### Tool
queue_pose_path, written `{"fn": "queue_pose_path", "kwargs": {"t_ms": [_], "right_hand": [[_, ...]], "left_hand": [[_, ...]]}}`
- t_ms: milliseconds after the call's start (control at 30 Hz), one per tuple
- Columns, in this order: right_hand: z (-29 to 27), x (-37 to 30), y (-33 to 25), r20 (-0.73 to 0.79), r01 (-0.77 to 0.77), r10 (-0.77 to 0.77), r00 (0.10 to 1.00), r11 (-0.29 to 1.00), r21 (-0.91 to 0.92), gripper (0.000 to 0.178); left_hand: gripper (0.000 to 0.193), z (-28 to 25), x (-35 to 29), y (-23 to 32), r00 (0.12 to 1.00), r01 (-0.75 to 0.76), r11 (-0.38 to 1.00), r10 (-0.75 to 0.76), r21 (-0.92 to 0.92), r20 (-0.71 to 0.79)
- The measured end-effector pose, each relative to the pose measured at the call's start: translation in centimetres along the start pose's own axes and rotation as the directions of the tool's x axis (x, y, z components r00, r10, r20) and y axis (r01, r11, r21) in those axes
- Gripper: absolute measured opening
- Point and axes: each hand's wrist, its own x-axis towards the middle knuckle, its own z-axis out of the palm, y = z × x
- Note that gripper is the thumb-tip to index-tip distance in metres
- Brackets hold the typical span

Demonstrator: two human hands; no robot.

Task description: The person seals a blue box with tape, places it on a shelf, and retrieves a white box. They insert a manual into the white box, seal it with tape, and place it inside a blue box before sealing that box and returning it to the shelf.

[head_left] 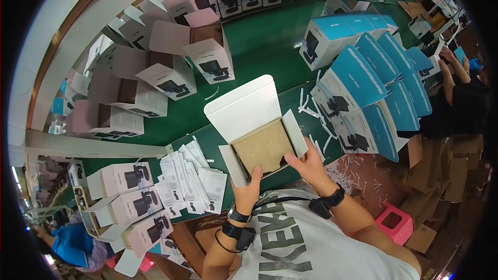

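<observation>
Close in front of me I hold a white carton [243, 105] with its lid flap raised at the far side and its side flaps spread. A brown cardboard insert [262, 142] fills its mouth. My left hand [247, 193] grips the near left side, its thumb on the insert's near edge. At the near right corner, my right hand [311, 165] is closed on the carton, thumb over the rim by the insert. The fingers beneath the carton are hidden. Left of my left hand lies a fanned pile of printed leaflets [194, 181] on the green table [249, 46].
Open pinkish-white cartons [210, 59] stand at the far left, with more in a row behind. Blue-and-white cartons [358, 78] crowd the right. White paper strips [316, 116] litter the table and floor. A pink stool [395, 223] stands lower right. Other people [78, 243] work at both sides.
</observation>
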Motion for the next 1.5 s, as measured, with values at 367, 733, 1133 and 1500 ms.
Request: {"fn": "queue_pose_path", "kwargs": {"t_ms": [367,733,1133,1500], "right_hand": [[3.0,0.5,2.0,-0.217,-0.093,0.044,0.975,0.971,-0.220,0.049],[-2.4,0.3,-5.2,-0.038,-0.299,0.315,0.948,0.928,0.223,0.041],[-1.8,5.3,-5.9,0.121,0.310,-0.312,0.943,0.680,-0.665,0.013],[-1.2,6.0,-5.7,0.137,0.324,-0.331,0.934,0.617,-0.717,0.011]], "left_hand": [[0.058,-0.7,1.8,-0.1,0.997,0.075,0.995,-0.076,-0.070,-0.012],[0.106,-0.8,2.1,7.4,0.748,-0.661,0.585,0.467,0.469,0.471],[0.089,1.6,3.1,5.1,0.713,-0.684,0.128,0.323,0.718,0.622],[0.093,1.3,2.9,4.7,0.697,-0.698,0.094,0.317,0.710,0.643]]}}
